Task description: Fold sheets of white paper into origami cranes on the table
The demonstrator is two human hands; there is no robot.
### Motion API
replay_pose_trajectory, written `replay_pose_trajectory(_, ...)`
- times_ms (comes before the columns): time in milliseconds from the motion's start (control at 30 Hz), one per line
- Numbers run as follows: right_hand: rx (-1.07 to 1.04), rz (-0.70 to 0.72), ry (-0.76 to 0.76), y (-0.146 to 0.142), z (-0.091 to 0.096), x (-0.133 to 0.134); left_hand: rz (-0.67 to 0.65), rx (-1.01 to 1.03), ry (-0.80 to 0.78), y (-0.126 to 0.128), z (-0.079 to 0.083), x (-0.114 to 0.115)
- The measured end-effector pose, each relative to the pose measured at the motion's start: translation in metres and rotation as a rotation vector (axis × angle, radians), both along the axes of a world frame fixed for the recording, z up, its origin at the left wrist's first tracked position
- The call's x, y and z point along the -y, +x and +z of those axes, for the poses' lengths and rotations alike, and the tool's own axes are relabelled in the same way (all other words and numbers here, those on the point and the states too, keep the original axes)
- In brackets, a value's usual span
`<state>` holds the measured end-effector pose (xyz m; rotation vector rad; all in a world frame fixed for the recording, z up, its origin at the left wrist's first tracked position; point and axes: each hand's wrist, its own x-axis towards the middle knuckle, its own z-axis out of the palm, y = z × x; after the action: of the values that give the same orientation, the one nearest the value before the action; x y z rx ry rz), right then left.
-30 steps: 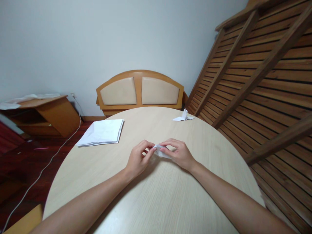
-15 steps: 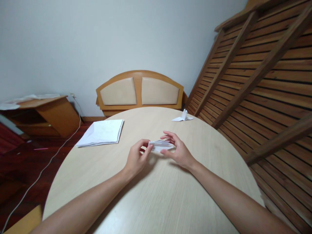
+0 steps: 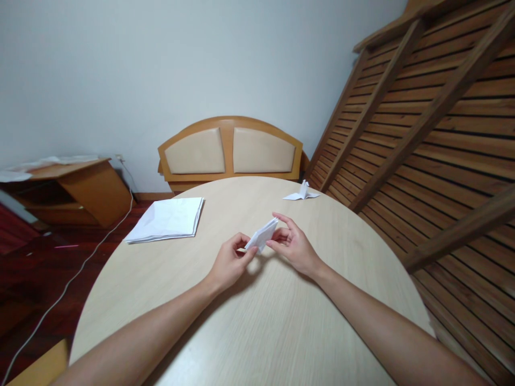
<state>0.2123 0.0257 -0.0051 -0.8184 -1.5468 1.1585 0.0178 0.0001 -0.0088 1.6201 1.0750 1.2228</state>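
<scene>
A small folded piece of white paper is held just above the round light-wood table, tilted up toward the far right. My left hand pinches its near left end between thumb and fingers. On the other side, my right hand grips the paper with thumb and forefinger while its other fingers curl behind. Both forearms reach in from the bottom edge.
A stack of white paper sheets lies on the table's left. A finished white paper crane stands at the far right edge. A padded wooden chair back is behind the table, slatted wood panels lean at the right, and a cable crosses the floor.
The folded paper was pressed flat near the table, then lifted and turned. It now stands tilted upward between both hands, which have moved slightly away from me.
</scene>
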Motion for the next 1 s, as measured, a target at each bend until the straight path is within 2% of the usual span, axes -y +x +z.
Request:
replay_pose_trajectory(367, 0.094, 0.014, 0.044, 0.001, -0.004, -0.004, -0.056, -0.060, -0.055, -0.001, -0.001, -0.001)
replay_pose_trajectory(533, 0.105, 0.046, -0.007, 0.003, -0.005, -0.005, -0.099, -0.001, -0.168, -0.001, -0.008, -0.003)
replay_pose_trajectory(767, 0.035, 0.094, -0.093, 0.000, -0.006, 0.001, -0.096, 0.100, -0.197, 0.000, -0.009, -0.003)
replay_pose_trajectory(867, 0.053, 0.094, -0.086, 0.000, -0.006, 0.001, -0.095, 0.069, -0.180, 0.000, -0.008, -0.002)
replay_pose_trajectory(1000, 0.050, 0.074, -0.076, 0.000, -0.006, -0.001, -0.069, 0.010, -0.079, 0.000, -0.006, -0.002)
